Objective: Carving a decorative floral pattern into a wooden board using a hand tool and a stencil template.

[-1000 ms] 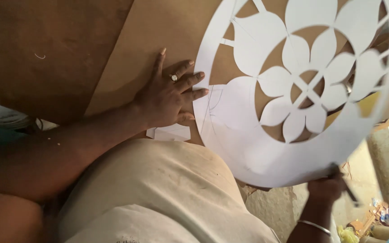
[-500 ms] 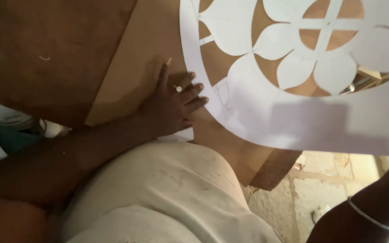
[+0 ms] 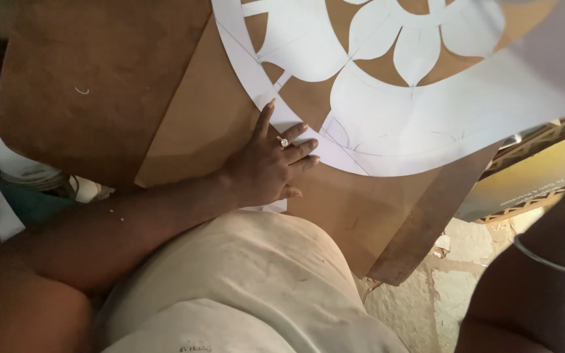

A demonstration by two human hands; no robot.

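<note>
Brown hardboard sheets (image 3: 106,85) fill the work surface, overlapping above a rough pale floor (image 3: 452,287) at 5 o'clock. Across them, from 12 to 3 o'clock, lies a white paper stencil (image 3: 420,124) with flower-shaped cut-outs; the left hand (image 3: 271,165), ring on one finger, lies flat with fingers spread, pressing the stencil's curved edge near centre. Only the right forearm with a thin bangle (image 3: 547,261) shows at 4 o'clock, so that hand's state cannot be told.

A round white paper stencil (image 3: 393,124) with flower-petal cutouts (pencil lines cross it) lies flat on a brown board (image 3: 191,124), toward one o'clock.
</note>
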